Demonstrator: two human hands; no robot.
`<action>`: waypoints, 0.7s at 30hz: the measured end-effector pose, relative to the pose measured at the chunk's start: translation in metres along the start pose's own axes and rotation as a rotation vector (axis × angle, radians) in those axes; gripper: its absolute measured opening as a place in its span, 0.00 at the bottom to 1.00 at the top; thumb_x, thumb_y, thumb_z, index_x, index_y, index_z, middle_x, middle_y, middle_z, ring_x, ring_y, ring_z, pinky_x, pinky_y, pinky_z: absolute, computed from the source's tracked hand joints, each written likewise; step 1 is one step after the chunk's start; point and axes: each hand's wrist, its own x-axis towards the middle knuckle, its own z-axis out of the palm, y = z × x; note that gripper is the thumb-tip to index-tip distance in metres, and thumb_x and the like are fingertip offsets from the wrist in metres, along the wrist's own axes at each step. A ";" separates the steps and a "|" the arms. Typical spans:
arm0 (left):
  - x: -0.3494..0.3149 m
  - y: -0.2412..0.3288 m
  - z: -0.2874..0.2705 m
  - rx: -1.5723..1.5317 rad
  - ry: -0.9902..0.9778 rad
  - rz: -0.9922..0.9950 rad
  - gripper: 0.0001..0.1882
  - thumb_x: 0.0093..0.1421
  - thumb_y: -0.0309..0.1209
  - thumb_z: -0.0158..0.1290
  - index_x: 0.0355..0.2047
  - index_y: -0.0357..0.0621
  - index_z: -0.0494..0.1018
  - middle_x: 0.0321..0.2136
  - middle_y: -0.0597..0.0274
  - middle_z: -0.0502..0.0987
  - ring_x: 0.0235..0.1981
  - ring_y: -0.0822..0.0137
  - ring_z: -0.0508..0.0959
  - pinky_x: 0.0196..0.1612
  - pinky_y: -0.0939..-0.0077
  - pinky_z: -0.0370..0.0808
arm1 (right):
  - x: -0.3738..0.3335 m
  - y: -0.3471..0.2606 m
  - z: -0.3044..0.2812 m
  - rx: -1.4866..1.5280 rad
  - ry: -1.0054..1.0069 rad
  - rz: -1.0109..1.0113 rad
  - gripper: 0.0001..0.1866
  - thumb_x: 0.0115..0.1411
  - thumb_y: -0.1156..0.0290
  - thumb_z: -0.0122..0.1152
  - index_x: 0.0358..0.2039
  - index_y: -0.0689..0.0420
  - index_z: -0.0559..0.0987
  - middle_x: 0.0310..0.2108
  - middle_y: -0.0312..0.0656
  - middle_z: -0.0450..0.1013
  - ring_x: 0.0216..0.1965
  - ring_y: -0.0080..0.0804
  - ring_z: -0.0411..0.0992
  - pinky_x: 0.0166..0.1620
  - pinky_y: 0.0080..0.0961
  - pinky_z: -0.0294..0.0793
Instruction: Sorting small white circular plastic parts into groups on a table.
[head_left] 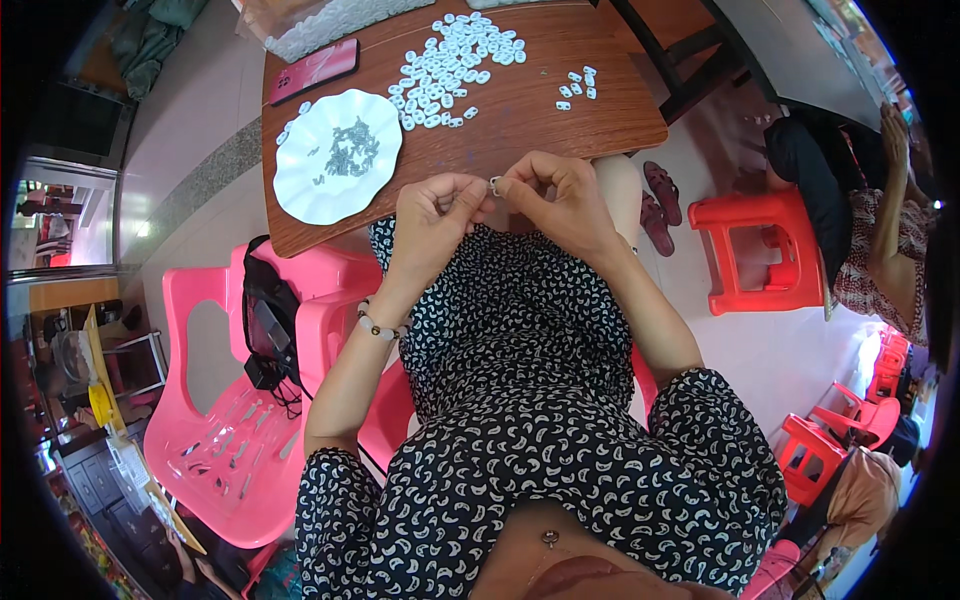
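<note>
Just in front of the table's near edge, my two hands meet at the fingertips. My right hand (562,203) pinches a small white plastic piece (494,186) between thumb and forefinger. Against its left side, my left hand (440,212) is closed in a pinch, and its fingers hide whatever lies between them. A pile of white oval pieces with two holes each (450,75) covers the table's far middle. At the left stands a white wavy-rimmed plate (300,180) with many tiny grey metal parts (352,148) on it.
Several white pieces (577,88) lie apart at the table's right. A pink phone (315,72) rests behind the plate. Pink chairs (220,450) stand at my left, one with a black bag (270,310). A red stool (755,250) and another person (880,240) are at the right.
</note>
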 end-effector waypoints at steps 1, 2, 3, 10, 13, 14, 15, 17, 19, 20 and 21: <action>0.000 0.001 0.000 -0.005 0.001 -0.003 0.09 0.64 0.29 0.53 0.36 0.34 0.78 0.25 0.65 0.80 0.24 0.80 0.75 0.28 0.88 0.71 | 0.000 0.000 0.000 0.000 0.000 0.001 0.08 0.58 0.70 0.63 0.26 0.61 0.79 0.20 0.28 0.74 0.22 0.10 0.65 0.24 0.12 0.61; -0.001 0.001 0.000 -0.005 0.001 -0.004 0.09 0.64 0.29 0.53 0.36 0.34 0.78 0.25 0.65 0.80 0.24 0.80 0.75 0.28 0.88 0.71 | 0.000 -0.001 0.000 -0.005 0.003 0.005 0.08 0.58 0.70 0.63 0.26 0.61 0.79 0.20 0.28 0.74 0.22 0.10 0.65 0.24 0.12 0.61; -0.001 0.001 0.000 0.001 0.008 -0.002 0.09 0.64 0.29 0.54 0.36 0.34 0.78 0.26 0.65 0.80 0.24 0.80 0.75 0.28 0.88 0.71 | 0.000 -0.001 0.000 -0.011 0.006 0.009 0.08 0.57 0.70 0.63 0.26 0.61 0.79 0.21 0.28 0.74 0.22 0.10 0.65 0.24 0.13 0.61; -0.001 0.001 0.002 0.051 0.057 -0.001 0.09 0.63 0.30 0.56 0.35 0.35 0.79 0.24 0.65 0.80 0.23 0.81 0.74 0.27 0.89 0.70 | -0.001 0.001 0.002 -0.030 0.016 -0.008 0.08 0.57 0.70 0.63 0.26 0.61 0.79 0.21 0.29 0.74 0.22 0.11 0.65 0.25 0.14 0.62; -0.002 0.001 0.004 0.060 0.065 0.015 0.08 0.62 0.27 0.56 0.33 0.32 0.79 0.23 0.63 0.80 0.24 0.79 0.77 0.30 0.87 0.74 | -0.001 0.004 0.003 -0.053 0.028 -0.028 0.08 0.57 0.70 0.64 0.26 0.61 0.79 0.21 0.30 0.74 0.22 0.11 0.65 0.25 0.14 0.62; -0.002 0.000 0.004 0.060 0.066 0.014 0.08 0.62 0.27 0.56 0.33 0.32 0.79 0.23 0.63 0.80 0.24 0.79 0.77 0.30 0.87 0.74 | -0.001 0.004 0.003 -0.062 0.032 -0.044 0.08 0.57 0.70 0.63 0.26 0.61 0.78 0.21 0.30 0.74 0.22 0.11 0.66 0.25 0.14 0.63; -0.003 -0.003 0.004 0.063 0.084 0.030 0.09 0.61 0.28 0.56 0.33 0.32 0.79 0.23 0.64 0.80 0.23 0.79 0.76 0.29 0.87 0.73 | -0.001 0.004 0.004 -0.071 0.035 -0.059 0.08 0.58 0.71 0.63 0.26 0.62 0.78 0.21 0.31 0.74 0.22 0.12 0.67 0.25 0.14 0.64; -0.004 -0.005 0.006 0.065 0.101 0.044 0.09 0.61 0.28 0.57 0.33 0.32 0.79 0.22 0.64 0.80 0.23 0.79 0.76 0.28 0.87 0.73 | -0.002 0.008 0.006 -0.047 0.031 -0.047 0.08 0.58 0.71 0.63 0.26 0.62 0.78 0.21 0.31 0.74 0.22 0.12 0.68 0.24 0.14 0.66; -0.006 -0.004 0.008 0.063 0.131 0.043 0.09 0.61 0.28 0.57 0.32 0.31 0.80 0.21 0.64 0.79 0.22 0.79 0.76 0.28 0.87 0.73 | -0.002 0.011 0.007 -0.024 0.028 -0.035 0.08 0.59 0.72 0.62 0.26 0.62 0.78 0.21 0.31 0.74 0.22 0.13 0.70 0.24 0.14 0.67; -0.006 -0.004 0.009 0.062 0.131 0.042 0.09 0.61 0.28 0.57 0.32 0.31 0.80 0.21 0.64 0.79 0.22 0.79 0.76 0.28 0.87 0.73 | -0.001 0.012 0.007 0.010 0.011 -0.008 0.08 0.59 0.72 0.62 0.26 0.62 0.78 0.21 0.31 0.74 0.22 0.13 0.70 0.24 0.14 0.68; -0.007 -0.004 0.009 0.058 0.138 0.042 0.09 0.61 0.28 0.57 0.33 0.31 0.80 0.21 0.64 0.79 0.22 0.79 0.76 0.28 0.87 0.73 | -0.001 0.012 0.007 0.043 -0.006 0.018 0.08 0.59 0.72 0.62 0.26 0.62 0.78 0.21 0.31 0.74 0.23 0.13 0.71 0.23 0.14 0.69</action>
